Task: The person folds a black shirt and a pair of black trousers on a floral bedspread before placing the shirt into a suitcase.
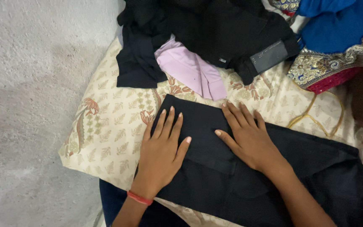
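Head view: left hand [161, 152] lying flat, fingers spread, palm down on the near-left edge of a black garment [215, 168], partly on the patterned cream bedsheet [106, 134] beneath. Right hand [248, 138] likewise flat and spread, pressing the garment's folded upper portion just beside the left. Holding nothing in either hand; pressing and smoothing only. Red thread bracelet [139, 197] on the left wrist.

Black garment spread across the sheet's near half, its far end doubled over with a crisp straight edge and square corner; the rest trailing unfolded toward the right, loose and rumpled. Judging by that, folding under way: one fold made and flattened, remaining length not yet gathered.

Beyond the hands, well apart: a heap of black clothes [215, 33] with a grey label patch, a lilac garment [192, 69] tucked under it, all unfolded. At far right, blue fabric with gold embroidered border [337, 46]. Bare grey concrete floor [30, 84] at left.
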